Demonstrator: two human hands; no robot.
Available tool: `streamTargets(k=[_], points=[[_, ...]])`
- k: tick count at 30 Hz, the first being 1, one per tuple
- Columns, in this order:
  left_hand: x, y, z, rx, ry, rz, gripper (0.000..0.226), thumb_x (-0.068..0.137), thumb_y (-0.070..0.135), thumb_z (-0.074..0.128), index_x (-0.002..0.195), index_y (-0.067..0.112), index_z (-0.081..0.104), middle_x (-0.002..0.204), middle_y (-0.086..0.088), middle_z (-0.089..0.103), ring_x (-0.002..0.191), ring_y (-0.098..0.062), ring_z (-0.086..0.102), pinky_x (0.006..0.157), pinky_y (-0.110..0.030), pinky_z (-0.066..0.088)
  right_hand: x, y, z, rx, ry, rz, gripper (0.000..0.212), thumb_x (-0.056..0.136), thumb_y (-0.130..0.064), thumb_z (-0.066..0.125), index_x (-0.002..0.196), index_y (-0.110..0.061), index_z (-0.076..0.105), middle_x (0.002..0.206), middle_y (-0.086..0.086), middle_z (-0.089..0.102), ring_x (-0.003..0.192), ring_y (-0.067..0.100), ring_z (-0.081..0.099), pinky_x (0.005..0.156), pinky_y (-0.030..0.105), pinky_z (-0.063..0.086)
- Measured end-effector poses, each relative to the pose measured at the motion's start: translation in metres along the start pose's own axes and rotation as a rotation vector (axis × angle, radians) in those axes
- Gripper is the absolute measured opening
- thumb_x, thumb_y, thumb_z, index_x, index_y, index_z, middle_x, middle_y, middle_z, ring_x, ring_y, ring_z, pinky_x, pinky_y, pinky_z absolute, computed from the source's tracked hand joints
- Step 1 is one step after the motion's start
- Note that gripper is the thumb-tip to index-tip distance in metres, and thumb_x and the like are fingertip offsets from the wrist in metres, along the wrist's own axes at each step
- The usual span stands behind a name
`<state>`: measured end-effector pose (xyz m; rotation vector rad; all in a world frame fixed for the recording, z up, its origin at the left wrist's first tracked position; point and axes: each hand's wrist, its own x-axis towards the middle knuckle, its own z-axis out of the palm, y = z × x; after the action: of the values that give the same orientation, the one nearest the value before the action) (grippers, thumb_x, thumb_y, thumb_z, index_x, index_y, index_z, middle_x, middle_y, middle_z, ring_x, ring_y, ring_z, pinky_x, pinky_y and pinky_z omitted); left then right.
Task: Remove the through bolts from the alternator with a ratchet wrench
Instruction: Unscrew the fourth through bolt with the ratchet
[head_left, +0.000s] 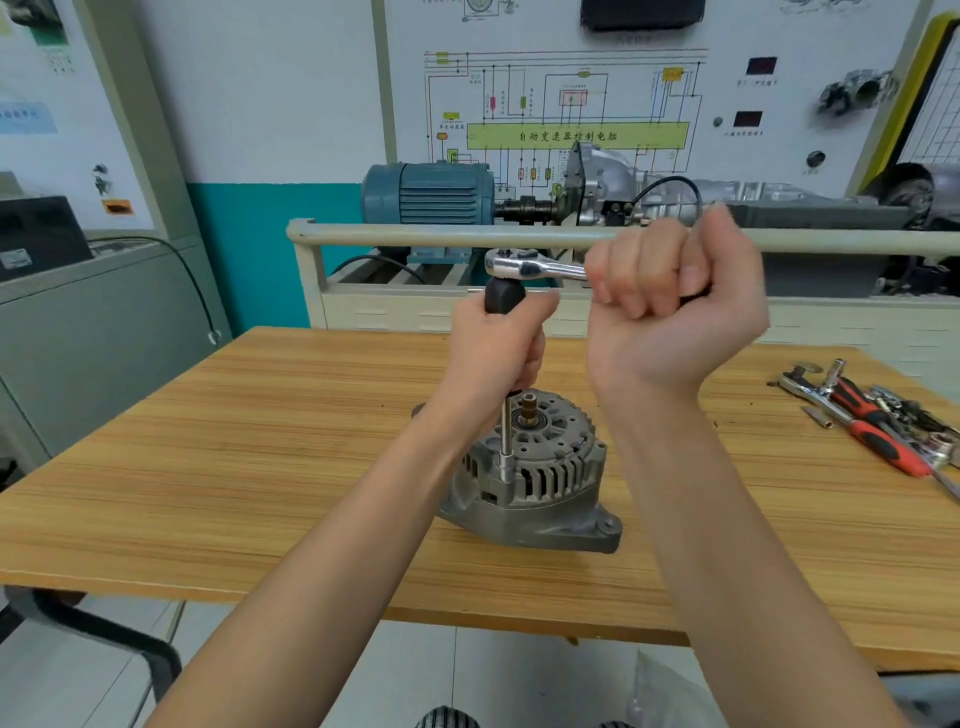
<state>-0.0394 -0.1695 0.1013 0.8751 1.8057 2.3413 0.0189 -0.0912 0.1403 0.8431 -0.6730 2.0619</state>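
Right hand (670, 306) grips ratchet wrench (524, 266) | alternator (540, 473) directly below

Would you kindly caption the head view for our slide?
Right hand swings the ratchet wrench while left hand steadies its extension on the alternator.

Above the alternator (530, 467), the left hand (493, 348) is gripping the upright extension (505, 431); the right hand (670, 306) is gripping the ratchet wrench (524, 265).

Automotive training workshop: wiring-diagram board (571, 104), motor rig (431, 195), workbench (260, 441).
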Motion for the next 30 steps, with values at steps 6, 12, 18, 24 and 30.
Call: streamTargets(k=[6, 12, 18, 24, 30], points=[[0.009, 0.018, -0.013, -0.007, -0.327, -0.016, 0.033, 0.083, 0.008, 0.061, 0.054, 0.015, 0.048, 0.046, 0.002, 0.039, 0.038, -0.014, 0.036, 0.042, -0.023, 0.032, 0.041, 0.003, -0.034, 0.407, 0.384, 0.476, 0.045, 0.083, -0.01, 0.038, 0.039, -0.018, 0.031, 0.034, -0.006, 0.02, 0.03, 0.01, 0.016, 0.037, 0.019, 0.019], [0.01, 0.017, -0.005, -0.043, -0.286, -0.117, 0.05, 0.096, 0.008, 0.047, 0.05, 0.017, 0.029, 0.037, 0.006, 0.025, 0.029, -0.007, 0.017, 0.035, -0.014, 0.014, 0.052, 0.02, -0.041, 0.524, 0.446, 0.621, 0.044, 0.082, -0.01, 0.039, 0.039, -0.016, 0.028, 0.033, -0.005, 0.02, 0.028, 0.011, 0.016, 0.038, 0.017, 0.016], [0.008, 0.015, -0.002, -0.014, -0.09, -0.065, 0.047, 0.094, 0.003, 0.046, 0.055, 0.019, 0.025, 0.039, 0.006, 0.022, 0.031, -0.009, 0.014, 0.037, -0.013, 0.015, 0.022, -0.001, -0.016, 0.275, 0.282, 0.325, 0.05, 0.091, -0.009, 0.032, 0.042, -0.018, 0.032, 0.035, -0.005, 0.022, 0.033, 0.011, 0.018, 0.04, 0.023, 0.021], [0.007, 0.015, 0.01, 0.04, 0.029, -0.056, 0.045, 0.087, -0.003, 0.046, 0.051, 0.019, 0.032, 0.038, 0.006, 0.029, 0.032, -0.009, 0.019, 0.037, -0.014, 0.016, -0.022, 0.004, 0.011, -0.203, -0.067, -0.257, 0.036, 0.087, 0.005, 0.031, 0.064, -0.02, 0.041, 0.043, -0.005, 0.032, 0.039, 0.012, 0.023, 0.046, 0.031, 0.021], [0.004, 0.013, 0.008, 0.037, 0.028, -0.014, 0.034, 0.086, -0.001, 0.052, 0.059, 0.015, 0.039, 0.046, 0.002, 0.034, 0.042, -0.011, 0.025, 0.042, -0.019, 0.02, -0.028, 0.008, 0.016, -0.308, -0.12, -0.362, 0.032, 0.083, 0.001, 0.041, 0.063, -0.024, 0.044, 0.048, -0.007, 0.037, 0.041, 0.009, 0.027, 0.047, 0.027, 0.022]])
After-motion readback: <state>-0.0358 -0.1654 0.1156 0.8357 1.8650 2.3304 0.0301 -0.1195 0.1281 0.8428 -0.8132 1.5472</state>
